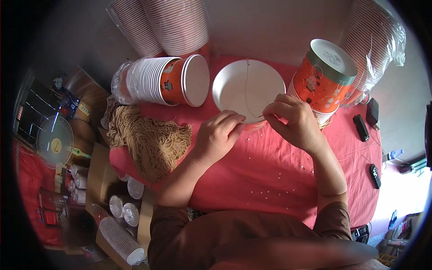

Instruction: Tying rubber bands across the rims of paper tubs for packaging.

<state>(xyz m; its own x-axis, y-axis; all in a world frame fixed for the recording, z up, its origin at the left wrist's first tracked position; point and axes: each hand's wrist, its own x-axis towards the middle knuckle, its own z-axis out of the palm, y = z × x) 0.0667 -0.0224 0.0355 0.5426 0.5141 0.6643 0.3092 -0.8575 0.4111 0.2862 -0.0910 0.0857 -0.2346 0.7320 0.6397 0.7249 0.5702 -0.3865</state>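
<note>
At the far left, a small white fan (54,142) stands beside cardboard boxes holding stacked paper cups (120,238). On the left part of the red tablecloth (270,180) lies a heap of tan string pieces (146,139), and just behind it a sleeve of nested orange-and-white paper buckets (162,81) lies on its side with its open mouth facing right. The left hand (219,135) rests on the cloth near the middle, fingers curled and thumb and forefinger pinched together on the end of a thin tan string (247,92). That string runs up from the fingertips across the open white paper bucket (248,87), which sits just beyond both hands, touching distance from the knuckles. The right hand (292,121) is closed too, its fingertips pinching the same string close beside the left fingertips, at the bucket's near rim. Right of it stands an upside-down stack of orange buckets (324,81), tilted. Black remote-like devices (362,126) lie near the cloth's right edge.
</note>
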